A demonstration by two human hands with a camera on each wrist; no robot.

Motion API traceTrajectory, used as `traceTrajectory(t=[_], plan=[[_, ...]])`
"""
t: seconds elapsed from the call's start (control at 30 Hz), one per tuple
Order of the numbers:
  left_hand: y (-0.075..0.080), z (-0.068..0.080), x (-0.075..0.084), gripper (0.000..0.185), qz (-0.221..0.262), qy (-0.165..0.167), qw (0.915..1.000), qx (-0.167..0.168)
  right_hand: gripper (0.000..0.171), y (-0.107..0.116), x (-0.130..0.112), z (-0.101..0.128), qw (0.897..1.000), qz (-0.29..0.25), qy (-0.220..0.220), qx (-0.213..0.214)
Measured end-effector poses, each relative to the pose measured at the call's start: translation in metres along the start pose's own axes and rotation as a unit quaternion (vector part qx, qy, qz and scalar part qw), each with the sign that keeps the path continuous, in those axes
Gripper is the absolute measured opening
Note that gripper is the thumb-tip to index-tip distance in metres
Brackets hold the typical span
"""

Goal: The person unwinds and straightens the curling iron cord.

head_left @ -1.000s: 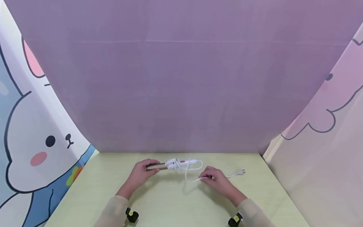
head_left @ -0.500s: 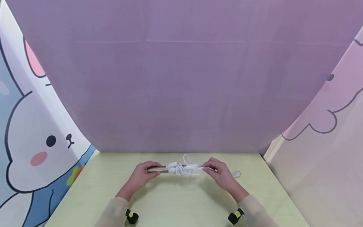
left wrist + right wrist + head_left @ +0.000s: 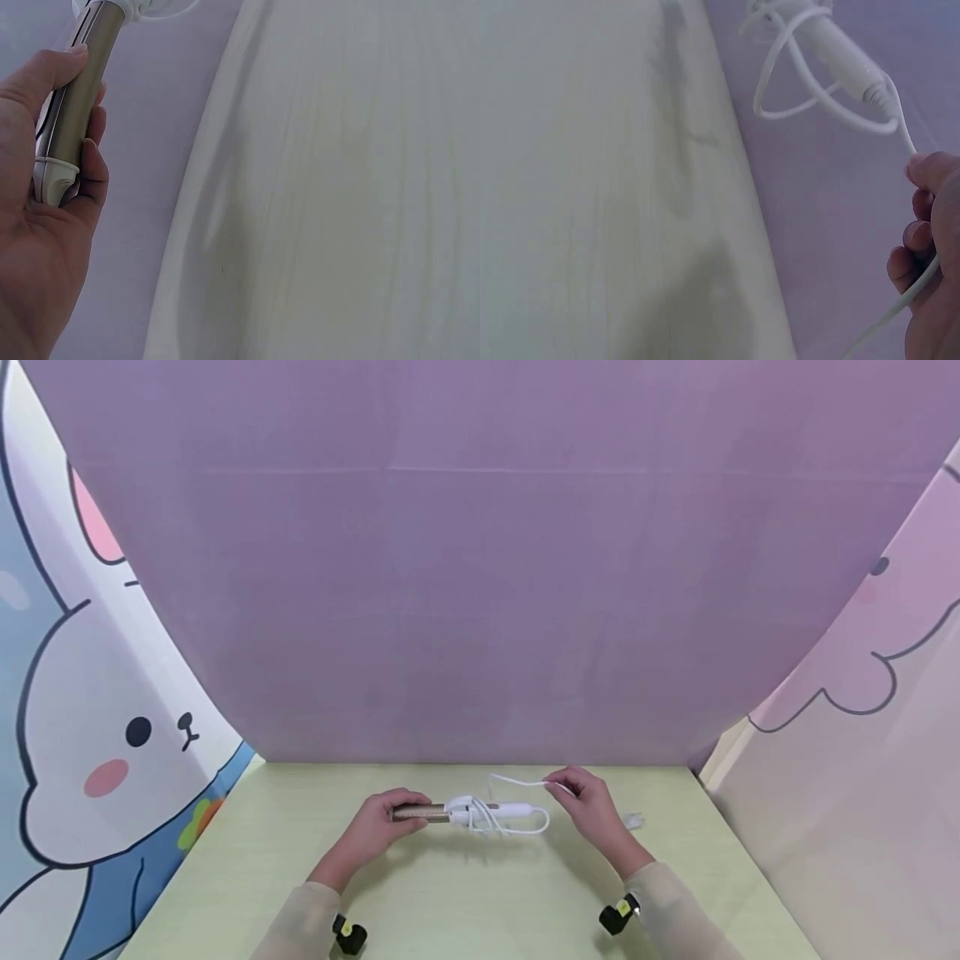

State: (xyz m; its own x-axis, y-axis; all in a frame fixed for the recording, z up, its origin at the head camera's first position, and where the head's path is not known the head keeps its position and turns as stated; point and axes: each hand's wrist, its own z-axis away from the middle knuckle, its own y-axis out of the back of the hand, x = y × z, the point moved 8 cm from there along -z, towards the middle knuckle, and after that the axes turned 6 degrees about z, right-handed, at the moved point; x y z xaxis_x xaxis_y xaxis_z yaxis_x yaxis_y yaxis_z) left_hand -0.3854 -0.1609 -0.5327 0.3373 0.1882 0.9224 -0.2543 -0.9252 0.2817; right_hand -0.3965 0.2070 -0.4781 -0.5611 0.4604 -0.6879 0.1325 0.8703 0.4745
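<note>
A curling iron [image 3: 491, 811] with a gold barrel [image 3: 84, 90] and a white handle lies level above the table, handle end to the right. My left hand [image 3: 381, 828] grips the barrel, thumb on one side and fingers curled round the other. Several turns of white cord [image 3: 799, 64] wrap the handle near the barrel, and a loop bends round its end. My right hand [image 3: 590, 812] pinches the cord to the right of the handle and slightly farther back. Cord trails out below that hand in the right wrist view. Beyond the right wrist shows the plug [image 3: 633, 821], blurred.
The pale yellow-green table [image 3: 465, 902] ends at a purple backdrop [image 3: 480, 610]. Printed cartoon panels stand at left [image 3: 112, 718] and right [image 3: 862, 760]. A small black camera sits at each wrist.
My right hand has moved up and back with the cord, passing it round the handle. More cord is wrapped now, and the plug is drawn in closer. The left hand stays nearly still.
</note>
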Motion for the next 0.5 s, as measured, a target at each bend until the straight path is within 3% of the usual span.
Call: traceTrajectory(t=[0.27,0.5], plan=[[-0.001,0.000,0.004,0.028,-0.001,-0.006,1.0000,0.000,0.005,-0.008,0.022,0.004,0.999,0.006,-0.048,-0.022],[0.002,-0.001,0.008,0.028,-0.005,-0.004,1.0000,0.007,0.006,-0.025,0.040,0.015,0.993,0.051,-0.047,-0.092]])
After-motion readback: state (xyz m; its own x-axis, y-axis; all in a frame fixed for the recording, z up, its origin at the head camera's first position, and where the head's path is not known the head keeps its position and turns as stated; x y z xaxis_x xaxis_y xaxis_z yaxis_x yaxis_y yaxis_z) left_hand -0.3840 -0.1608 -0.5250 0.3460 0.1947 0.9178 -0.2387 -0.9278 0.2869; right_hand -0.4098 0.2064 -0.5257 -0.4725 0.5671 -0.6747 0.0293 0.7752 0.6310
